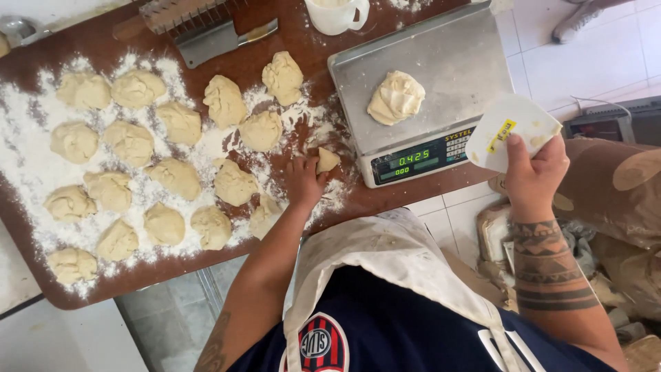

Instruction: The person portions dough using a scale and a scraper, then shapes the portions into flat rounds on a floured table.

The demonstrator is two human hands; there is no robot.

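Nearest, the left hand pinches a small scrap of dough on the floured board, just beside the scale. The right hand is clenched around a white plastic scraper, held off the table's edge. On the scale's steel pan sits a dough lump — soft, tacky, likely to sag, so best cupped from beneath with floured fingers. Farther left, rows of dough balls rest in flour — a white mug stands at the far edge.
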